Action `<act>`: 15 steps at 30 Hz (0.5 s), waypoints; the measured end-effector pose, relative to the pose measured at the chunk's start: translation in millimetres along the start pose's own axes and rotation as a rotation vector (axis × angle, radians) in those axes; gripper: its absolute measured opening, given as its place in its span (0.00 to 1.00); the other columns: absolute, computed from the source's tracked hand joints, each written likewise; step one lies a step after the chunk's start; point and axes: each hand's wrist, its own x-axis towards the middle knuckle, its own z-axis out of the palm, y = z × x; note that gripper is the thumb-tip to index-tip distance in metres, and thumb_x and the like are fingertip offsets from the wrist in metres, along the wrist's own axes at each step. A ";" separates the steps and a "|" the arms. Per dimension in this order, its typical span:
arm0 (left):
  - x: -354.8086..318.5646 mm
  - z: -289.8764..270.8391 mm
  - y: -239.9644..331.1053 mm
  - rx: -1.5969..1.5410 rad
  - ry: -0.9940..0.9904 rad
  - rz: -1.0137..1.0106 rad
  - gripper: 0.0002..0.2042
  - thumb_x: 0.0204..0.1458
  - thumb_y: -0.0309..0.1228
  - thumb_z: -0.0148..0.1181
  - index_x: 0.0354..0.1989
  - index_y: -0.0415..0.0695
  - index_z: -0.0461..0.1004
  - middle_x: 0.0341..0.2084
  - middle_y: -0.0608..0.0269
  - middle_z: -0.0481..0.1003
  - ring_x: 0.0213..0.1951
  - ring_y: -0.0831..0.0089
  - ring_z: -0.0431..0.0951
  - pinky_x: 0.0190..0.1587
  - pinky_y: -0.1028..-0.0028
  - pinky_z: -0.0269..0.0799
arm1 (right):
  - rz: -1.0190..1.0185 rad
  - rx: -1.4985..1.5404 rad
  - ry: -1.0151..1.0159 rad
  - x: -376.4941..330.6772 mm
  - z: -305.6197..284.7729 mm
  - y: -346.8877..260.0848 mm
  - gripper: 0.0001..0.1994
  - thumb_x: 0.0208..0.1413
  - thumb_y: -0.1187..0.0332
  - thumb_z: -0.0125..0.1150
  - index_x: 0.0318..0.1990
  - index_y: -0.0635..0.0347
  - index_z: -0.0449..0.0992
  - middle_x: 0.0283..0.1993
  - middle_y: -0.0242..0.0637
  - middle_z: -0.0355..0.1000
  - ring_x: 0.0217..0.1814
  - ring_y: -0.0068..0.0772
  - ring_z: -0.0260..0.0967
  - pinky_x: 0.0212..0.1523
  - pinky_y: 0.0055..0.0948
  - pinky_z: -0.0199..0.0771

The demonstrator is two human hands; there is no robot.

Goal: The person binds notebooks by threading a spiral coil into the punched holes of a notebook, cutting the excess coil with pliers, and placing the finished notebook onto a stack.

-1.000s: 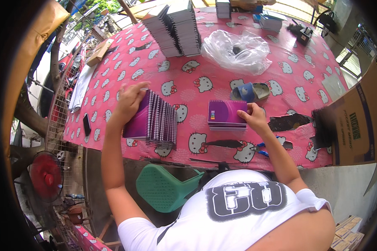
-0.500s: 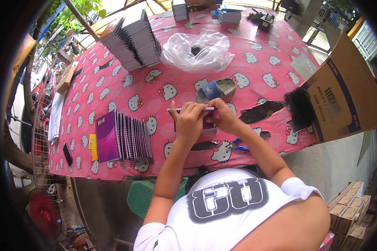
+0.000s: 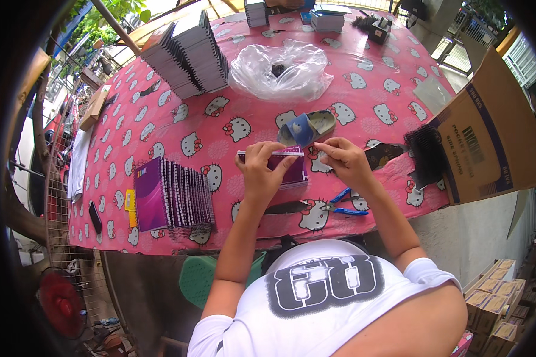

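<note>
My left hand [image 3: 259, 169] holds a small purple notebook [image 3: 294, 172] by its upper edge, thumb in front and fingers behind. To its right, my right hand [image 3: 348, 159] is apart from the notebook, thumb and forefinger pinched together. Whatever is in that pinch, if anything, is too small to make out. Blue-handled cutting pliers [image 3: 352, 211] lie below my right hand. A blue slipper [image 3: 304, 130] rests just beyond the notebook. At the left, several purple spiral-bound notebooks [image 3: 151, 196] form a leaning stack.
On the pink patterned table cover [image 3: 238, 223], a clear plastic bag [image 3: 307, 83] lies behind the slipper. Tall notebook stacks [image 3: 187, 59] stand at back left. An open cardboard box [image 3: 494, 125] with black spiral coils [image 3: 426, 153] spilling out sits at right. A phone [image 3: 95, 218] lies at far left.
My right hand has left the notebook and moved to the right, fingers still pinched. The left hand keeps its hold, and more of the notebook's purple cover and the pliers shows.
</note>
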 end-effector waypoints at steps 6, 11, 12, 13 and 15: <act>0.9 2.0 -8.3 -0.040 0.058 0.069 0.10 0.38 0.36 0.73 0.29 0.47 0.81 0.26 0.68 0.78 0.36 0.72 0.74 0.44 0.72 0.62 | -0.026 -0.149 0.047 15.5 11.7 5.8 0.14 0.41 0.80 0.69 0.39 0.59 0.82 0.31 0.32 0.70 0.31 0.26 0.69 0.31 0.24 0.69; -1.0 1.0 -6.5 -0.007 0.071 0.066 0.11 0.38 0.35 0.74 0.29 0.47 0.82 0.28 0.70 0.79 0.36 0.73 0.74 0.44 0.72 0.62 | 0.026 0.024 -0.157 27.5 6.5 0.9 0.13 0.41 0.78 0.70 0.38 0.58 0.81 0.31 0.32 0.70 0.31 0.24 0.68 0.31 0.26 0.69; -1.3 1.7 -5.2 -0.007 0.076 0.049 0.11 0.38 0.35 0.74 0.30 0.47 0.82 0.28 0.70 0.79 0.37 0.73 0.74 0.45 0.71 0.62 | 0.044 0.050 -0.210 30.5 4.1 2.8 0.14 0.41 0.78 0.70 0.39 0.57 0.81 0.31 0.32 0.70 0.31 0.24 0.68 0.31 0.26 0.69; -1.2 2.4 -3.3 -0.007 0.082 0.032 0.11 0.38 0.35 0.73 0.31 0.48 0.82 0.29 0.71 0.79 0.37 0.73 0.74 0.45 0.71 0.61 | 0.196 0.158 -0.269 33.1 2.6 3.4 0.14 0.43 0.77 0.69 0.40 0.57 0.80 0.31 0.32 0.70 0.31 0.24 0.68 0.31 0.27 0.69; -1.0 3.0 -1.7 0.007 0.078 0.016 0.11 0.38 0.35 0.73 0.32 0.48 0.82 0.30 0.71 0.79 0.37 0.73 0.74 0.46 0.70 0.59 | 0.499 0.375 -0.380 37.0 0.0 4.0 0.13 0.46 0.74 0.68 0.41 0.56 0.78 0.32 0.31 0.70 0.32 0.23 0.67 0.32 0.28 0.69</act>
